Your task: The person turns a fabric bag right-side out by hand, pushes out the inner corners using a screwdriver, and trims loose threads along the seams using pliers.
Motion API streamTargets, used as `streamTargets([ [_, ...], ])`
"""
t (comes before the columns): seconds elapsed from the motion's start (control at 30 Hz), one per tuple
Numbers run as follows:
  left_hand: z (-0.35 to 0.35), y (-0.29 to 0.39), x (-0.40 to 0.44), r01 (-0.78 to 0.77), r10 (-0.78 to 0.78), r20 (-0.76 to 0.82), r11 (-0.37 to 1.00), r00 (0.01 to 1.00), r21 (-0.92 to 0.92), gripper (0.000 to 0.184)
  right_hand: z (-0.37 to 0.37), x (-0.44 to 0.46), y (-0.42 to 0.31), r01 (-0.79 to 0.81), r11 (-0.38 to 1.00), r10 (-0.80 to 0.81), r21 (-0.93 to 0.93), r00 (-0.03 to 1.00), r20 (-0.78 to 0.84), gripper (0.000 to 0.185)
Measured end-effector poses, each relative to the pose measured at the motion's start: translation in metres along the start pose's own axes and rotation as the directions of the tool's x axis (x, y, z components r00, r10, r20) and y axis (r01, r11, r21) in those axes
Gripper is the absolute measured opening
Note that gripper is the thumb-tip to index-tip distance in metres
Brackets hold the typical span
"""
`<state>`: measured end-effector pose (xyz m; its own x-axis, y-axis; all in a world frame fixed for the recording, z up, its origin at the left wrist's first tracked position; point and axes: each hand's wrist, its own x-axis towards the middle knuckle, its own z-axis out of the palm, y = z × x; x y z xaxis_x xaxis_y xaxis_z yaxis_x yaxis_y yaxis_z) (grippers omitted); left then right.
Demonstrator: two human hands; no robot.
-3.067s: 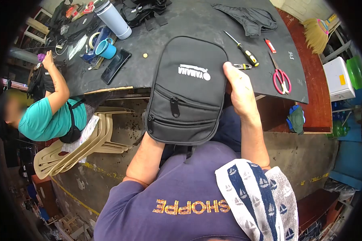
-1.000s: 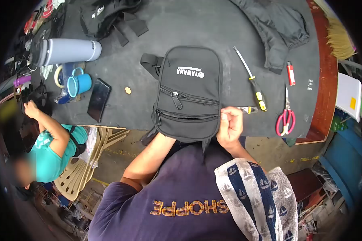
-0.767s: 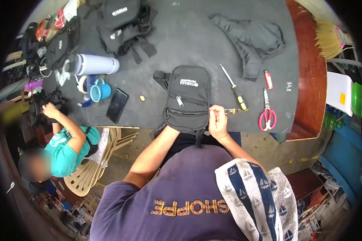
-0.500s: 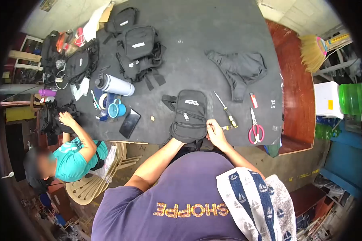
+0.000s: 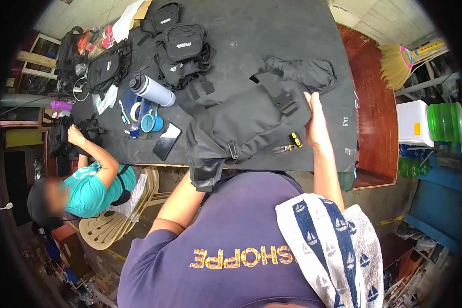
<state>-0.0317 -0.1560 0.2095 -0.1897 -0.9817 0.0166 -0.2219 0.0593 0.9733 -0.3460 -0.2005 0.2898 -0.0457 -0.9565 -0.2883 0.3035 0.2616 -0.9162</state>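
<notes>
A black bag (image 5: 241, 120) is spread out in front of me above the table, its plain side up, with straps and buckles showing. My right hand (image 5: 317, 123) grips its right edge, thumb along the rim and fingers partly behind the fabric. My left forearm (image 5: 179, 205) reaches under the bag's lower left corner, and that hand is hidden behind the material. Just below the bag lie pliers (image 5: 291, 143) with yellow and black handles. Beyond its far right side rests a crumpled black cloth piece (image 5: 310, 74).
To the left stand a tumbler (image 5: 154, 91), a blue mug (image 5: 152, 122) and a phone (image 5: 167, 141). Several black bags (image 5: 182, 49) lie farther back on the table (image 5: 272, 25). A co-worker in a teal shirt (image 5: 95, 190) sits at the left.
The small black bag lay flat with its logo and zips up; now the bag is lifted, turned over and spread wide. My right hand has moved up and right. My left hand has become hidden.
</notes>
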Motion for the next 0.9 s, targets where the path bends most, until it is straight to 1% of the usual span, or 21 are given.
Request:
streamTargets([
  [0.03, -0.002, 0.017, 0.005, -0.036, 0.037, 0.036, 0.999, 0.999, -0.023, 0.048, 0.005, -0.001, -0.011, -0.005, 0.998, 0.003, 0.06, 1.0, 0.025, 0.063],
  [0.1, -0.007, 0.04, 0.009, -0.054, 0.057, 0.107, 0.998, 0.993, -0.036, 0.049, 0.01, -0.001, -0.019, -0.024, 0.983, 0.011, 0.183, 0.997, 0.072, 0.064],
  [0.13, -0.007, 0.047, 0.006, -0.058, 0.062, 0.132, 0.998, 0.989, -0.032, 0.049, 0.009, -0.001, -0.015, -0.03, 0.982, 0.017, 0.186, 0.997, 0.07, 0.064],
  [0.17, -0.006, 0.053, 0.002, -0.063, 0.065, 0.151, 0.998, 0.986, -0.019, 0.049, 0.007, 0.001, -0.011, 0.066, 0.99, -0.08, 0.126, 0.991, 0.108, 0.063],
  [0.23, -0.003, 0.061, -0.011, -0.073, 0.071, 0.177, 0.997, 0.982, 0.005, 0.05, 0.005, 0.001, -0.006, 0.262, 0.965, -0.26, 0.016, 0.946, 0.193, 0.061],
  [0.27, 0.0, 0.063, -0.015, -0.077, 0.074, 0.184, 0.997, 0.98, 0.014, 0.051, 0.004, -0.004, -0.003, 0.259, 0.966, -0.257, 0.016, 0.948, 0.187, 0.061],
  [0.37, 0.003, 0.071, -0.025, -0.103, 0.091, 0.196, 0.993, 0.976, 0.05, 0.052, 0.019, -0.02, -0.007, 0.307, 0.952, -0.303, 0.006, 0.934, 0.189, 0.044],
  [0.53, -0.002, 0.083, -0.026, -0.134, 0.113, 0.225, 0.988, 0.968, 0.077, 0.055, 0.014, -0.029, 0.002, 0.279, 0.96, -0.278, 0.023, 0.936, 0.217, 0.042],
  [0.63, -0.002, 0.094, -0.026, -0.176, 0.141, 0.256, 0.977, 0.956, 0.12, 0.055, 0.014, -0.046, -0.003, 0.398, 0.911, -0.353, -0.109, 0.889, 0.293, 0.051],
  [0.67, -0.002, 0.096, -0.027, -0.196, 0.151, 0.269, 0.969, 0.951, 0.148, 0.055, 0.012, -0.048, -0.003, 0.401, 0.91, -0.357, -0.108, 0.888, 0.291, 0.051],
  [0.77, -0.006, 0.104, -0.029, -0.275, 0.188, 0.3, 0.92, 0.935, 0.28, 0.054, -0.002, -0.048, -0.01, 0.298, 0.955, -0.279, 0.004, 0.891, 0.358, 0.036],
  [0.8, -0.009, 0.108, -0.03, -0.308, 0.202, 0.313, 0.889, 0.928, 0.339, 0.054, -0.007, -0.044, -0.012, 0.304, 0.953, -0.286, 0.005, 0.888, 0.359, 0.036],
  [0.87, -0.011, 0.113, -0.032, -0.369, 0.225, 0.341, 0.812, 0.913, 0.452, 0.053, -0.021, -0.03, -0.015, 0.21, 0.977, -0.202, 0.022, 0.902, 0.382, 0.03],
  [0.9, -0.01, 0.116, -0.034, -0.398, 0.236, 0.359, 0.772, 0.903, 0.495, 0.053, -0.018, -0.032, -0.017, 0.187, 0.982, -0.183, 0.026, 0.904, 0.386, 0.029],
])
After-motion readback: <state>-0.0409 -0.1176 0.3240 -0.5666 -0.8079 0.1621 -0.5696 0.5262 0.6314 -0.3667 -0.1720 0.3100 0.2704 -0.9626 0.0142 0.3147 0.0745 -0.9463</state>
